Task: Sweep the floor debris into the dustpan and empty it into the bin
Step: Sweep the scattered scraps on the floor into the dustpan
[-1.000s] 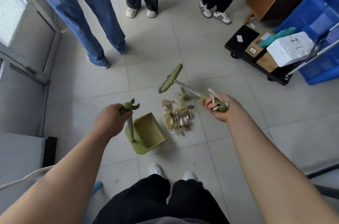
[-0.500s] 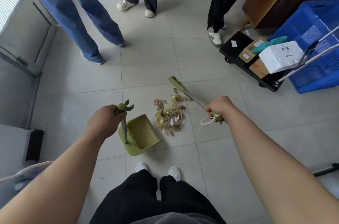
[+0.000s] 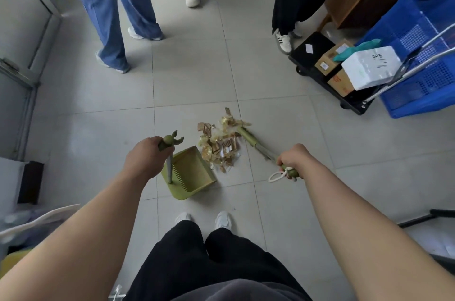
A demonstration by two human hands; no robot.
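Fingers of my left hand (image 3: 145, 160) are curled round the top of the dustpan's upright handle (image 3: 169, 145), just under its green knob. The dustpan (image 3: 197, 175) sits on the tiled floor (image 3: 197, 79) ahead of my white shoes (image 3: 222, 219), with its comb teeth next to the handle. Just to its right lies the debris (image 3: 219, 146), a loose heap of tan and white paper scraps, close to the pan's far corner and not inside it. The broom (image 3: 248, 138) slants down with its green head touching the far right edge of the heap. My right hand (image 3: 293, 159) grips the broom's handle end, fingers wrapped tight, and a white cord loop (image 3: 277, 175) hangs below it. Further right stands a black cart (image 3: 317, 42) with cardboard boxes and a white foam box (image 3: 371, 66), beside a blue crate (image 3: 423, 74).
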